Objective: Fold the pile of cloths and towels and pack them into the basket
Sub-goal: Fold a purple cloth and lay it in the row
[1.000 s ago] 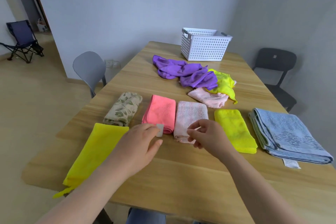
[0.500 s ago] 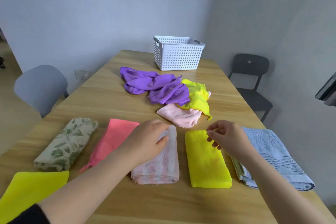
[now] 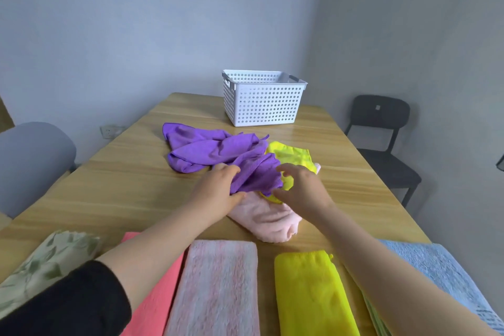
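Status: folding stage, partly complete; packing not started.

Done: five folded items lie in a row along the near edge of the table (image 3: 122, 185). From left to right they are the leaf-print cloth (image 3: 46, 262), coral cloth (image 3: 155, 308), striped towel (image 3: 218, 286), folded yellow cloth (image 3: 311, 294) and blue towel (image 3: 441, 273).

Left: three items lie unfolded in a heap at mid-table.
- The purple cloth (image 3: 207, 150) is crumpled, and its near end lies over the other two.
- The loose yellow cloth (image 3: 293, 155) is partly under the purple cloth.
- The pink towel (image 3: 267, 219) is bunched on the near side of the heap.

The basket (image 3: 263, 101) stands upright at the far end of the table, well apart from the folded row. No cloth shows above its rim or through its holes, so all packing appears to remain.

Hands: the left hand (image 3: 218, 188) grips the near end of the purple cloth, fingers above and thumb below. The right hand (image 3: 302, 188) is spread with nothing in it, just beside the same end and above the loose yellow cloth. Whether it touches the fabric cannot be told.

Step in hand, as judged: take up the purple cloth for folding. Then fold the other two items and move all eight to the basket.
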